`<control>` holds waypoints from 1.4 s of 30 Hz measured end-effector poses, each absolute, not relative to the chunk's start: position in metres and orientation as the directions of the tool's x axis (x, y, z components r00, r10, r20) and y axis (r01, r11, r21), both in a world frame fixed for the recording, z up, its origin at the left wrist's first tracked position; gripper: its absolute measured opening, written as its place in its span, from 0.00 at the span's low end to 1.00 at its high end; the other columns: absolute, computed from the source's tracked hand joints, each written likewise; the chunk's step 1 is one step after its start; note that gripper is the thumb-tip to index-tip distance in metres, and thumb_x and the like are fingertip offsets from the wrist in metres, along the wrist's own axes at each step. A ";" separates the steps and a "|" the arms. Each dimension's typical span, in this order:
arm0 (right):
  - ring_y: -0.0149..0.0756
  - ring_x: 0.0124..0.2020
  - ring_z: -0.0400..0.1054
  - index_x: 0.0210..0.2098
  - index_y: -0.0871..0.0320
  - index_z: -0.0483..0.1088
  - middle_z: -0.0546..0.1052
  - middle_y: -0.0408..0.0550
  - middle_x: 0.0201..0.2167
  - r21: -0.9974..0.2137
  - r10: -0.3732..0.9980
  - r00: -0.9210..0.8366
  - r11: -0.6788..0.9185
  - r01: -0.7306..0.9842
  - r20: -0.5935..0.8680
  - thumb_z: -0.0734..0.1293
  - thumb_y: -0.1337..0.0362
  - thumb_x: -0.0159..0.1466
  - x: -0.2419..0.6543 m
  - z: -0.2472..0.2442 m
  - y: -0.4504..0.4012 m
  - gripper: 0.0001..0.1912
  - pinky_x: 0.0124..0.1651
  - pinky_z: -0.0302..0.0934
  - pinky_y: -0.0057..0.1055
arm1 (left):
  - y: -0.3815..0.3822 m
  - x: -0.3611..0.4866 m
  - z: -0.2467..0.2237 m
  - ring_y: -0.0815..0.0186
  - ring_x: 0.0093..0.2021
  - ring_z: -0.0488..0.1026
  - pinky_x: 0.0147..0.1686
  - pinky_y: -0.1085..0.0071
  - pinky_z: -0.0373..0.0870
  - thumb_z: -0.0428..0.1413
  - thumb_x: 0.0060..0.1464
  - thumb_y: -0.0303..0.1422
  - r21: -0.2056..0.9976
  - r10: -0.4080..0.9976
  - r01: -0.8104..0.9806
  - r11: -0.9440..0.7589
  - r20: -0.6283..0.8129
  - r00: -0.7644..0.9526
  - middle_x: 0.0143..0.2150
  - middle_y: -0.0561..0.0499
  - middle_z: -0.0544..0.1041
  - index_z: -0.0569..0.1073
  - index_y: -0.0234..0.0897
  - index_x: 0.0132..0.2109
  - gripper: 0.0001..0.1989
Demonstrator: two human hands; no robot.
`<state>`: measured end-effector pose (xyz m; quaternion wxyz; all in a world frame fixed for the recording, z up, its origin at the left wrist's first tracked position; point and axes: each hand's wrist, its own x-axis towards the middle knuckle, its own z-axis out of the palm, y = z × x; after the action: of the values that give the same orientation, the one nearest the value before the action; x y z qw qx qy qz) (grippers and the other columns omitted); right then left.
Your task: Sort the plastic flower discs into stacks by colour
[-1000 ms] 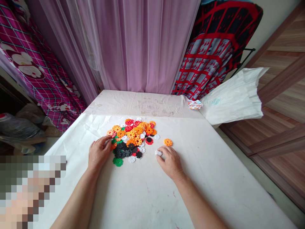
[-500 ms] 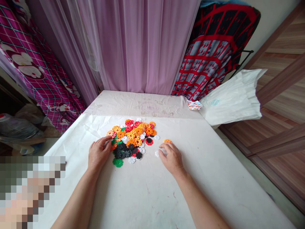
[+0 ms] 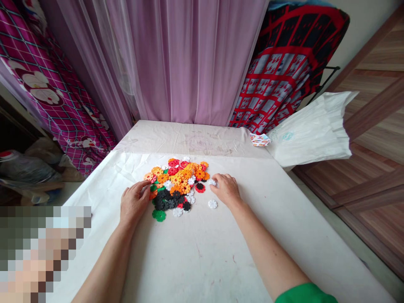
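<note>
Currently, a white disc (image 3: 212, 182) with a notched rim lies at the fingertips of the right hand (image 3: 227, 191), on their left side, just right of the main pile. The disc is round, so it presents no long axis; the right hand is the nearer of the two, and the left hand is well apart from it, across the pile. Right-hand fingers: bent, thumb and index at the disc; whether they pinch it or merely touch it cannot be told.

Left of this disc is a red disc (image 3: 201, 190) with a black disc (image 3: 199, 185) overlapping it. Nearer the person, a second white disc (image 3: 212, 204) lies flat and apart from the pile. The pile (image 3: 179, 179) comprises overlapping orange, red, white, green and black discs.

Left hand (image 3: 135, 203): placed at the left edge of the pile, fingers loosely bent, thumb apart from the index finger, no disc visibly gripped.

All discs rest on a covered table (image 3: 189, 261). At its far right corner are a patterned paper piece (image 3: 259, 139) and a white bag (image 3: 312, 130). Beyond the far edge hangs a purple curtain (image 3: 189, 63)
</note>
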<state>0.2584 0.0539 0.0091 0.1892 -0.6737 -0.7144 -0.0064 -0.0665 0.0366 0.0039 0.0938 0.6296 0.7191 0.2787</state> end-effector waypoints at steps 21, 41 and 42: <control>0.38 0.40 0.71 0.35 0.53 0.73 0.79 0.45 0.36 -0.359 0.868 -0.096 0.300 0.884 0.487 0.66 0.67 0.60 0.253 -0.015 -0.023 0.05 0.45 0.59 0.33 | 0.037 -0.065 0.005 0.57 0.52 0.75 0.60 0.56 0.62 0.47 0.59 0.40 0.519 0.962 0.854 0.044 0.207 -0.176 0.50 0.51 0.81 0.78 0.46 0.47 0.17; 0.40 0.42 0.71 0.38 0.53 0.73 0.80 0.46 0.39 -0.338 0.889 -0.105 0.275 0.900 0.446 0.67 0.65 0.60 0.254 -0.019 -0.021 0.06 0.47 0.59 0.35 | 0.037 -0.068 0.000 0.57 0.52 0.75 0.57 0.56 0.64 0.47 0.59 0.40 0.537 0.962 0.843 0.030 0.213 -0.170 0.48 0.50 0.81 0.78 0.45 0.46 0.17; 0.40 0.42 0.71 0.38 0.53 0.73 0.79 0.46 0.39 -0.337 0.887 -0.106 0.278 0.899 0.449 0.67 0.65 0.60 0.254 -0.020 -0.021 0.06 0.47 0.59 0.35 | 0.037 -0.068 0.000 0.57 0.51 0.75 0.57 0.56 0.64 0.47 0.59 0.40 0.538 0.962 0.843 0.031 0.212 -0.171 0.48 0.50 0.81 0.78 0.45 0.46 0.17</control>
<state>0.2537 -0.0215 -0.0199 0.2935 -0.6008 -0.7435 -0.0103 -0.0677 0.0371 -0.0002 0.1049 0.6351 0.7104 0.2846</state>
